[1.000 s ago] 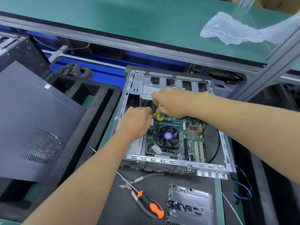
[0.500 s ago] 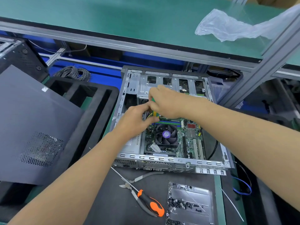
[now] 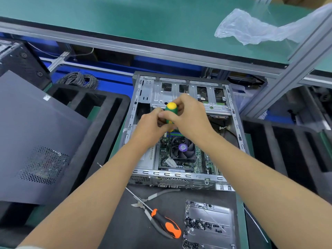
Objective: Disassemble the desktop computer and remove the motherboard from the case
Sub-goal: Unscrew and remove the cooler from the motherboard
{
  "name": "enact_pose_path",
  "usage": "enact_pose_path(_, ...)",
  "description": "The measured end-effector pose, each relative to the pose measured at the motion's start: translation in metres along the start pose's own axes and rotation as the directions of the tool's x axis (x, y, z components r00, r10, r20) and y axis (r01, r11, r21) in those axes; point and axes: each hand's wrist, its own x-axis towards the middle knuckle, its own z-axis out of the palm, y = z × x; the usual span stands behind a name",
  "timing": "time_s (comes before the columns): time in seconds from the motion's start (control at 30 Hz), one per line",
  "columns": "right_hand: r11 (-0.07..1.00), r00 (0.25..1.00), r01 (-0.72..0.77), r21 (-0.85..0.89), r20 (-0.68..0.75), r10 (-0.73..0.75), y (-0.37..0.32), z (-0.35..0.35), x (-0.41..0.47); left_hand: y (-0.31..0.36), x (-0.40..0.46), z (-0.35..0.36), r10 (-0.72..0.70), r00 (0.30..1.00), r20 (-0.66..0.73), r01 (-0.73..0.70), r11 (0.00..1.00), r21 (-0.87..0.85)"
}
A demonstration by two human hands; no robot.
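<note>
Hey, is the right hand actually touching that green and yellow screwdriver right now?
Touching. The head view shows the right hand with fingers wrapped round the green and yellow screwdriver handle above the motherboard.

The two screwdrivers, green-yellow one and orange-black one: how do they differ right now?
The green-yellow screwdriver stands nearly upright inside the computer case, gripped by the right hand with the left hand at it; the orange-black screwdriver lies flat and untouched on the dark mat, in front of the case. Its long thin shaft is fully visible; the green-yellow one's is mostly hidden behind the hands. Both have two-colour handles.
</note>
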Motion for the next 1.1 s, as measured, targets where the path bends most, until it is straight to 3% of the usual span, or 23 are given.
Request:
enact_pose_path(0.2, 0.988, 0.981, 0.154, -0.032, 0.124, -0.149, -0.001, 0.004, -0.005, 0.001, -0.008, -0.006, 0.087, 0.996, 0.023, -0.083, 0.986, -0.146)
enact_pose_path(0.33, 0.993, 0.979, 0.103, 0.051, 0.173, -0.111, 0.004, 0.005, -0.004, 0.005, -0.009, -0.006, 0.057, 0.998, 0.007, -0.054, 0.982, -0.182)
enact_pose_path(0.5, 0.973, 0.999, -0.032, 0.228, 0.009, 0.031, 0.015, 0.011, -0.009, 0.007, -0.005, -0.002, 0.009, 0.999, -0.036, -0.012, 0.997, -0.082)
enact_pose_path(0.67, 0.980, 0.998, -0.033, 0.198, -0.052, 0.044, 0.010, 0.023, -0.006, 0.003, -0.003, 0.002, -0.016, 0.993, -0.113, 0.015, 1.000, -0.010)
enact_pose_path(0.8, 0.983, 0.998, 0.028, 0.182, 0.045, -0.037, 0.015, 0.010, -0.004, 0.000, -0.006, -0.001, 0.032, 0.999, 0.003, -0.032, 0.988, -0.152)
enact_pose_path(0.87, 0.994, 0.992, 0.022, 0.104, 0.123, -0.034, 0.018, 0.000, 0.001, -0.001, -0.006, -0.002, 0.045, 0.996, 0.079, -0.033, 0.988, -0.148)
enact_pose_path(1.0, 0.996, 0.966, 0.036, -0.085, 0.258, -0.013, 0.017, -0.005, 0.005, -0.002, -0.003, -0.001, 0.024, 0.997, 0.067, -0.018, 0.997, -0.080)
enact_pose_path(1.1, 0.995, 0.977, -0.019, 0.097, 0.215, -0.002, 0.014, -0.005, 0.002, 0.000, -0.005, 0.002, 0.016, 1.000, 0.007, -0.016, 1.000, 0.027)
